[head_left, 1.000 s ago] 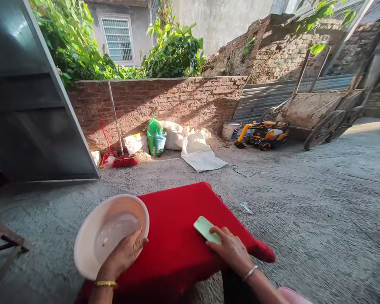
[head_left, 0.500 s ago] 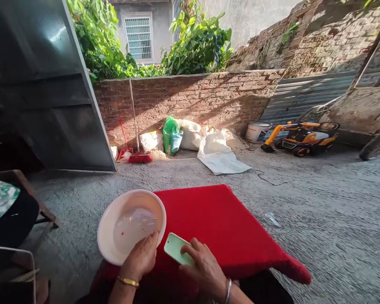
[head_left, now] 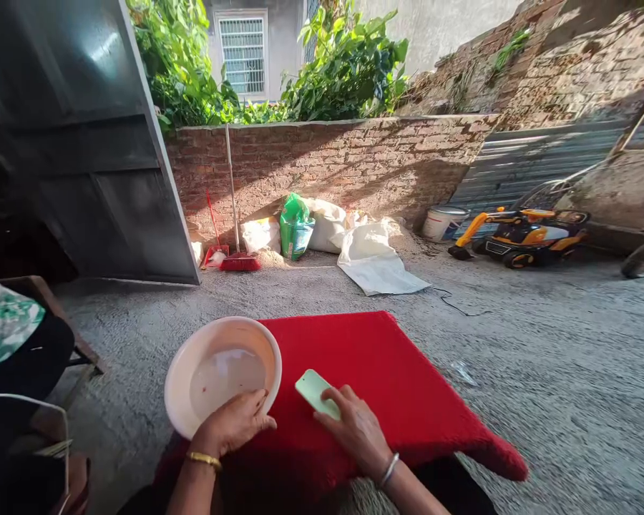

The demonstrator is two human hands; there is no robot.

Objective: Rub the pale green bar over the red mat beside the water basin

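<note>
A white plastic basin point(head_left: 182, 372) with a little water in it rests on the left part of a red cloth-covered surface point(head_left: 376, 365). My left hand point(head_left: 233, 425) grips the basin's near rim, a gold bangle on the wrist. Just to the right, my right hand point(head_left: 357, 429) presses a pale green flat bar point(head_left: 314, 390) down on the red cloth, fingers laid over its near end. A silver bangle circles that wrist.
Concrete yard floor all around. A grey metal door point(head_left: 86, 143) stands open at the left. Along the brick wall point(head_left: 327, 164) lie a red broom point(head_left: 239, 261), sacks point(head_left: 373, 261), a white bucket point(head_left: 443, 223) and a yellow toy digger point(head_left: 520, 236). A person sits at the far left point(head_left: 11, 336).
My right hand with the green bar first slid left toward the basin, then shifted a little right and forward on the red cloth. The view swung left. My left hand stayed on the basin rim.
</note>
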